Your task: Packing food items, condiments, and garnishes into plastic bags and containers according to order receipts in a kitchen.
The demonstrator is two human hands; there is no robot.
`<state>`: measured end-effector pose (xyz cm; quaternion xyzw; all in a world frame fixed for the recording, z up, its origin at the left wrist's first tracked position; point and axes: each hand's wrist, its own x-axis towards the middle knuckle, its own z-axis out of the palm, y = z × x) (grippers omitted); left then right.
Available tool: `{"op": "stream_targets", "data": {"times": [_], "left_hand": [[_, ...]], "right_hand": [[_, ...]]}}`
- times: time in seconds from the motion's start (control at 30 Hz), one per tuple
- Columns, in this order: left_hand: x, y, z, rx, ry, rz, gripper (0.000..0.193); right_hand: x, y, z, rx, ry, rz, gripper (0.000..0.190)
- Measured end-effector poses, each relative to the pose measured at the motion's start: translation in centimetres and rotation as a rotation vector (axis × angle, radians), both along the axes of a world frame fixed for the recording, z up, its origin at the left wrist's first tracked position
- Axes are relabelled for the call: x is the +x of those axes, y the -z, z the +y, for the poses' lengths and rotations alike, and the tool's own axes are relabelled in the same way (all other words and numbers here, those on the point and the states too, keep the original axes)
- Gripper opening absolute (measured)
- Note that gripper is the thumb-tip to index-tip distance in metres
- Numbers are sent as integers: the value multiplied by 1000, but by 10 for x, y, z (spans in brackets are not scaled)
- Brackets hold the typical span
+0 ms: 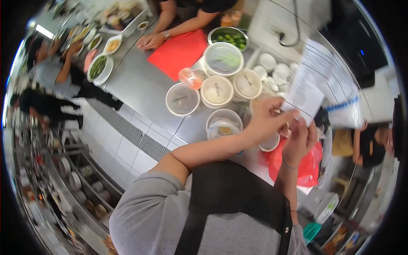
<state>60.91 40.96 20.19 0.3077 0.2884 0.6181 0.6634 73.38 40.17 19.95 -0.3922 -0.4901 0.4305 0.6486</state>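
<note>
My left hand (267,120) pinches the lower left edge of a printed paper slip (304,99), while my right hand (299,138) grips its bottom edge. Longer printed paper strips (314,62) overlap behind the slip; whether I hold them too is unclear. Left of my hands stand lidded round plastic tubs, among them one with a marked white lid (216,90) and one holding something green (223,59). An open tub (224,120) with a clear plastic bag in it is beside my left forearm. A red plastic bag (277,162) lies under my right wrist.
A co-worker's forearms (188,24) rest at the steel counter (134,83) by a red sheet (180,54). A steel bowl of green fruits (228,38) and small white cups (280,73) stand beyond the tubs. Other people stand at left and right. A floor grate (127,134) crosses the tiles.
</note>
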Motion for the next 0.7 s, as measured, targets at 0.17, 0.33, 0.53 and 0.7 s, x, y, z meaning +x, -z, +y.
{"op": "stream_targets", "data": {"times": [0.17, 0.33, 0.53, 0.7], "left_hand": [[-9, 4, 6, 21, -36, -64, 21], [-32, -4, 14, 18, -121, -6, 21], [-27, -2, 16, 73, -180, 28, 19], [-30, -5, 28, 85, -127, 102, 17]], "right_hand": [[10, 4, 7, 40, -116, 4, 18], [-8, 3, 8, 33, -133, 7, 15], [-1, 6, 4, 54, -202, 88, 14], [-4, 4, 2, 22, -150, 69, 15]]}}
